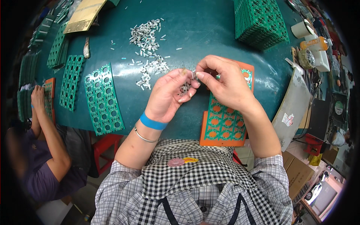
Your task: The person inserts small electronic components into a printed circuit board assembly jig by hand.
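My left hand (168, 90) is cupped, its curled fingers closed round several small white-and-grey electronic components (185, 87). Thumb and forefinger of my right hand (228, 82) pinch one thin white component (194, 74) at the fingertips of the left. Both hands meet above the table. Under my right hand lies a green circuit board panel (221, 122) with round openings, set on an orange tray (204, 131); my hand and forearm hide part of it. Loose components of the same look form a heap (146, 35) and a nearer pile (154, 67) on the table.
Two green panels (103, 97) (71, 82) lie to the left. A tall stack of panels (260, 24) stands at the far right, near a white roll (302, 29) and a grey sheet (290, 108). At far left, a co-worker's hand (38, 98) touches another orange tray (50, 88).
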### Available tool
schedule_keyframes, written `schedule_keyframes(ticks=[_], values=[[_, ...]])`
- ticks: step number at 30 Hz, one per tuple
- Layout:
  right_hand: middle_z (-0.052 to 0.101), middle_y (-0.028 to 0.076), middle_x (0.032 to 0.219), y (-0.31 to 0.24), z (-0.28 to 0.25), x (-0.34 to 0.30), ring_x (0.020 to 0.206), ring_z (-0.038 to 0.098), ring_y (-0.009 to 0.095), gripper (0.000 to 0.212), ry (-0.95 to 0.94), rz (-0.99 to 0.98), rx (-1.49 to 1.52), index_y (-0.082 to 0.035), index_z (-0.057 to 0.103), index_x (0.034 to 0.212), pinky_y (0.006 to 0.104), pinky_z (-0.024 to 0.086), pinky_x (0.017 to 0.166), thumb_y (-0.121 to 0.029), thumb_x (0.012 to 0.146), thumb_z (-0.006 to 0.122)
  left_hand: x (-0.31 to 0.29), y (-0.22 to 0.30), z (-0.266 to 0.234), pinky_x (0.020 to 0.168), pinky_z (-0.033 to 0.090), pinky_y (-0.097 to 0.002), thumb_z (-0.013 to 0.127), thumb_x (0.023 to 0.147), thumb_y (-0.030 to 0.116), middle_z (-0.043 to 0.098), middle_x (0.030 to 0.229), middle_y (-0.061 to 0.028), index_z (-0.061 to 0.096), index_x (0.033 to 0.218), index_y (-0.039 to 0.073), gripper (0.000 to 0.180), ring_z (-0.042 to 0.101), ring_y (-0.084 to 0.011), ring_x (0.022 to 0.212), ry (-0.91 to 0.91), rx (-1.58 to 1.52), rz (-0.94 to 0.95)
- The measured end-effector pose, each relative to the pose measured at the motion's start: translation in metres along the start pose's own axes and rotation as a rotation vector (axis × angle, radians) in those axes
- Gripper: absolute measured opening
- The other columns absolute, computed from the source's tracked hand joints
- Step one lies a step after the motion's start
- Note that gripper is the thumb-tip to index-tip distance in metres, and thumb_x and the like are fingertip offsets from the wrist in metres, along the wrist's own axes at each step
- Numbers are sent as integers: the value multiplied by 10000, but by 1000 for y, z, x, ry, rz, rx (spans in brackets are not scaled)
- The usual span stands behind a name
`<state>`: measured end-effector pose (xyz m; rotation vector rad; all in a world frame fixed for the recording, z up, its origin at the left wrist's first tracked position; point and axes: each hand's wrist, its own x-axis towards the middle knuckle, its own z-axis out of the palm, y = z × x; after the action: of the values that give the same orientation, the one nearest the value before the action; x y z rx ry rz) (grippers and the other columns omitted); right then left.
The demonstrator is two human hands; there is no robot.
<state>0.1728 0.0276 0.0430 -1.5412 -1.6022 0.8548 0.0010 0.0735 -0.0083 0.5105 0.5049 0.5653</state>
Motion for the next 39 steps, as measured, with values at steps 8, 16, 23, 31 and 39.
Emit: schedule_keyframes(ticks=[8,16,23,31,39], values=[[631,88,800,12,1,-10,707,629,217,91,55,-142,119,-18,628,885,306,492,624,9,800,647,0,-4,-1,472,336,-166,542,949,157,595,812,-68,567,982,21,143,510,-96,652,-150,-120,-146],[600,77,798,16,-9,-19,683,598,228,159,94,-405,-54,-16,631,863,297,485,601,0,725,707,-2,-4,2,495,370,-184,501,981,237,596,829,-85,561,1008,-5,250,519,-110,666,-197,-114,-230],[566,59,864,11,-15,-26,770,583,131,95,-24,115,196,-3,615,849,256,469,644,-80,821,663,-1,-10,5,501,370,-180,471,997,251,610,839,-73,578,1030,-9,283,529,-101,666,-144,-15,-195],[599,24,790,35,-24,-25,740,571,89,119,-4,226,436,17,609,857,242,476,659,-85,834,668,-1,-13,7,486,326,-164,498,988,197,607,796,-37,606,1013,-7,232,478,-59,606,-140,124,-193],[625,76,799,58,-51,-11,704,626,161,112,81,256,-138,7,672,832,301,511,645,-92,785,696,-2,-7,2,493,332,-162,512,979,173,578,762,-27,520,1198,-72,328,419,-48,556,-80,10,-160]])
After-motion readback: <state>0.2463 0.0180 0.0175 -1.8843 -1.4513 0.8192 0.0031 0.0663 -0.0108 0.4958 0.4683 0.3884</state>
